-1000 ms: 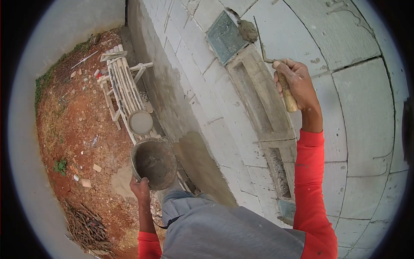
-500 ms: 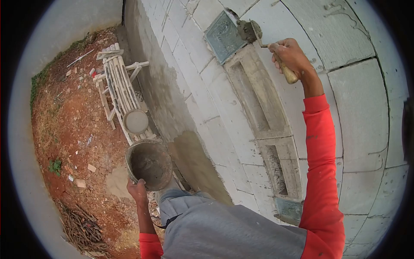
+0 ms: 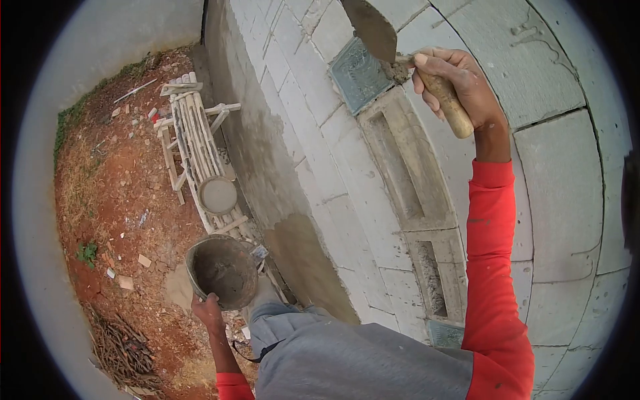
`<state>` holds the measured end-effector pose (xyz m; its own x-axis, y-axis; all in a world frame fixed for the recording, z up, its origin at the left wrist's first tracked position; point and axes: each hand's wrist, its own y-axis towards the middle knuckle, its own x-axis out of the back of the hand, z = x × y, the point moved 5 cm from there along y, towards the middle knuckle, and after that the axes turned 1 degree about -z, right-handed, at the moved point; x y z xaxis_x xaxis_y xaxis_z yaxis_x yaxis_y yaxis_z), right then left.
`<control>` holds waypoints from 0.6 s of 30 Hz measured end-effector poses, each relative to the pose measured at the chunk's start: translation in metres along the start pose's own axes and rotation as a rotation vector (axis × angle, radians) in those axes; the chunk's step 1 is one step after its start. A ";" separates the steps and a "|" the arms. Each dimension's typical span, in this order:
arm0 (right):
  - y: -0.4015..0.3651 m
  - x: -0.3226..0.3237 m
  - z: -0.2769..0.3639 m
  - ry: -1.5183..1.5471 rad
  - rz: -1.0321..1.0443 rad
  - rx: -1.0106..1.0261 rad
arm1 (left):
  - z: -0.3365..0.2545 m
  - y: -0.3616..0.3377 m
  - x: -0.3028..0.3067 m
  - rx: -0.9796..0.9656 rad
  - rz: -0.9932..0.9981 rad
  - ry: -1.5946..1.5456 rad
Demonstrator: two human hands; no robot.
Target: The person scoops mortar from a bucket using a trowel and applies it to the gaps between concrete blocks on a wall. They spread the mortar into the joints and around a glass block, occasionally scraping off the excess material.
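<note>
My right hand is closed round the wooden handle of a trowel, whose grey blade points up and left in front of the wall. Some wet mortar clings near the blade's base. Just behind the blade, a greenish glass block sits in the wall, partly covered by it. Below that block are hollow concrete vent blocks. Down at the left, my left hand grips the rim of a bucket with grey mortar inside.
The wall is of large pale blocks, with a grey rendered strip lower down. A wooden pole bench holds a round mortar container. Red soil with rubble and a heap of sticks lies at the left.
The trowel has come away from the mortar patch beside the glass block, and its blade has turned to show its flat face. The bucket has shifted slightly left and down in view.
</note>
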<state>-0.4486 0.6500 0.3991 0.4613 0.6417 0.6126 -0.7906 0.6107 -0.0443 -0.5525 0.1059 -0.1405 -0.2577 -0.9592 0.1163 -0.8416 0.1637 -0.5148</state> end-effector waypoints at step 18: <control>0.024 0.022 -0.105 -0.224 -0.129 -0.320 | -0.017 0.001 -0.027 -0.010 0.080 -0.035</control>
<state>-0.4153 0.7275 0.3288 0.4213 0.4556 0.7842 -0.5507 0.8155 -0.1779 -0.5544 0.1355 -0.1294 -0.3071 -0.9506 0.0451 -0.8238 0.2418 -0.5128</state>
